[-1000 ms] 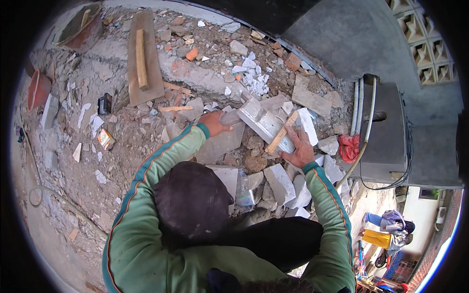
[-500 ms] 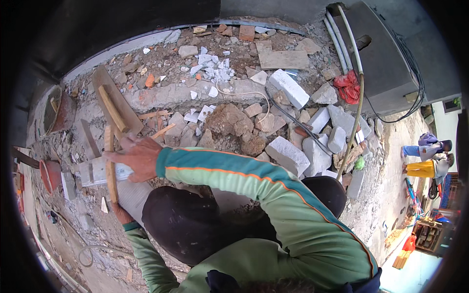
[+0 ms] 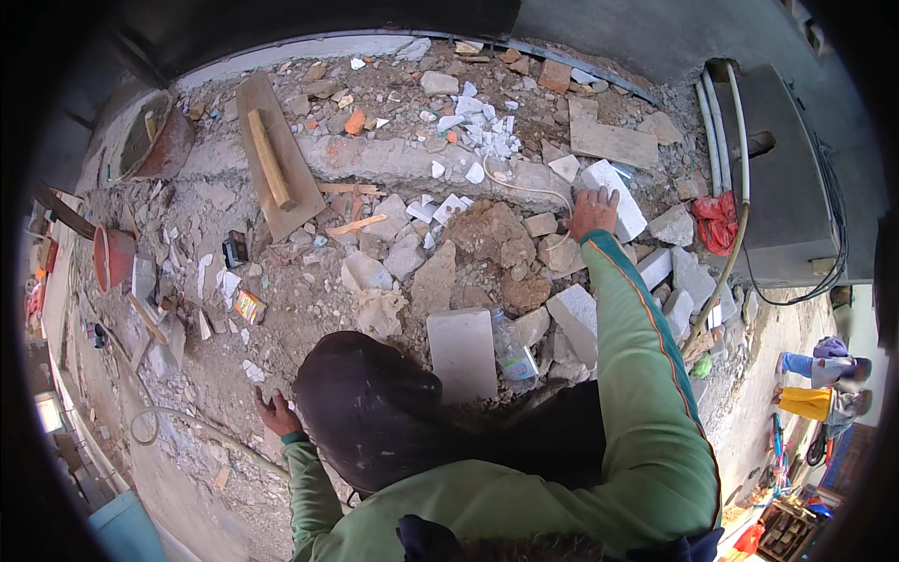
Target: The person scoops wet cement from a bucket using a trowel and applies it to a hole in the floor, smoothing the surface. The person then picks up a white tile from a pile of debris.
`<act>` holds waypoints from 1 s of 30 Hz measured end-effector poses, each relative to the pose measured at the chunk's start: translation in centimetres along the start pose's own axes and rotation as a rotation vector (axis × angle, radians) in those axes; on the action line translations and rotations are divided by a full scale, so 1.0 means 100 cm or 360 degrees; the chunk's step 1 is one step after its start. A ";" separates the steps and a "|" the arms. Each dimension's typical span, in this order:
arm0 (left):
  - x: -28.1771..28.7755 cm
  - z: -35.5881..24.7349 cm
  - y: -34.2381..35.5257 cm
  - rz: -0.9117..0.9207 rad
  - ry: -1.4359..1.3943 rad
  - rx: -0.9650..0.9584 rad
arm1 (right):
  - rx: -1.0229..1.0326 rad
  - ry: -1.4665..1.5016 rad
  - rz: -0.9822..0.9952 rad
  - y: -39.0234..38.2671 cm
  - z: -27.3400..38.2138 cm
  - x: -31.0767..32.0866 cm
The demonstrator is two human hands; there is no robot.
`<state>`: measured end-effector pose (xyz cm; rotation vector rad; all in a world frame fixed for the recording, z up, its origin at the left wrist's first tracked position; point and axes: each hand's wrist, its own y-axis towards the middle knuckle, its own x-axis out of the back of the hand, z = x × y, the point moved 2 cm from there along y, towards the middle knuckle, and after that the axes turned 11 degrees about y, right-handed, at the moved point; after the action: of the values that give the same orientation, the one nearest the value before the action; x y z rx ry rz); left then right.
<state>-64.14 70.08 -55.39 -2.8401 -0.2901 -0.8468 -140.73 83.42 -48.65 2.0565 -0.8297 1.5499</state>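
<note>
My right hand [image 3: 595, 214] reaches out to a white rectangular block [image 3: 620, 204] among the rubble, fingers spread at its left end and appearing to touch it. Its grip cannot be made out clearly. My left hand [image 3: 278, 413] is low beside my dark-clad knee, fingers apart and holding nothing, over the dusty ground. A tool with a wooden handle [image 3: 147, 320] lies on the ground at the left. Another flat block [image 3: 463, 356] lies in front of my knees, next to a clear plastic bottle [image 3: 512, 345].
A wooden float [image 3: 272, 161] lies at the far left, near a mortar-smeared tub [image 3: 153, 140] and a reddish bucket [image 3: 113, 258]. Broken bricks and stones cover the ground. A hose [image 3: 729, 253] and pipes [image 3: 710, 131] run at the right. Two people [image 3: 822, 384] are farther off.
My right hand has left the wooden-handled tool and swung right to the white block. My left hand has let go too and dropped back beside my knee. The view has shifted.
</note>
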 end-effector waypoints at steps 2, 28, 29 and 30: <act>-0.046 -0.017 -0.023 0.0304 -0.0076 -0.0375 | 0.0225 -0.0120 -0.0326 0.013 -0.011 -0.042; -0.198 -0.375 0.006 0.0992 0.0268 -0.1495 | 0.1159 0.2232 0.0185 -0.035 0.191 0.292; -0.198 -0.388 0.003 0.1142 0.0123 -0.1533 | 0.1242 0.2362 0.0054 -0.043 0.200 0.304; -0.200 -0.395 -0.001 0.1304 -0.0012 -0.1558 | 0.1061 0.2509 0.0100 -0.055 0.210 0.313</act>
<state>-101.27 59.11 -33.87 -3.1882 1.5756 -0.9020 -116.14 67.29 -24.48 0.4465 0.2871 2.8597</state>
